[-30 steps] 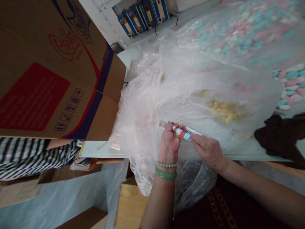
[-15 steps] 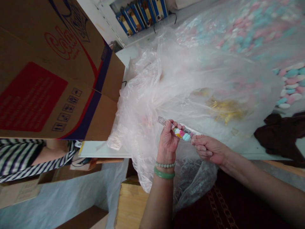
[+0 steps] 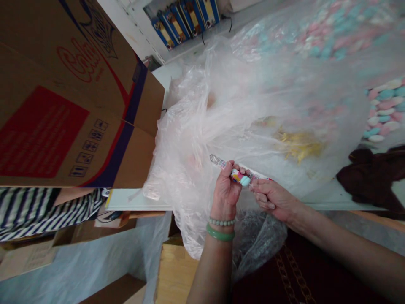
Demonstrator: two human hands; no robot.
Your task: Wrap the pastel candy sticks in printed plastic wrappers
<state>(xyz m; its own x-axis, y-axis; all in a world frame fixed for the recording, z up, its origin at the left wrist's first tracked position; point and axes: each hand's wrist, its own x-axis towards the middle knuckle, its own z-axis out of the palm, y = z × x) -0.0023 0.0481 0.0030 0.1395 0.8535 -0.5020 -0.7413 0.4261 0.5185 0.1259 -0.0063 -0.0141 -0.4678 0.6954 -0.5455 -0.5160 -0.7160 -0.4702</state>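
Observation:
A slim clear packet of colourful sweets (image 3: pixel 241 177) lies slanted between my two hands, above a heap of clear plastic. My left hand (image 3: pixel 228 185), with a bead bracelet and a green bangle at the wrist, is wrapped round its middle, and the printed end sticks out to the upper left. The fingers of my right hand (image 3: pixel 268 196) pinch the packet's lower right end. Yellow ties (image 3: pixel 299 144) show through the plastic bag (image 3: pixel 221 118) beyond my hands.
A large cardboard box (image 3: pixel 72 101) stands at the left, with a person's striped clothing (image 3: pixel 28 213) below it. Pink, white and blue sweets (image 3: pixel 384 112) and a dark brown cloth (image 3: pixel 367 175) are at the right. A wooden box (image 3: pixel 175 272) stands below the table edge.
My left hand has shifted slightly right along the packet, closer to my right hand, which has moved slightly left. More of the packet's printed end sticks out past my left hand.

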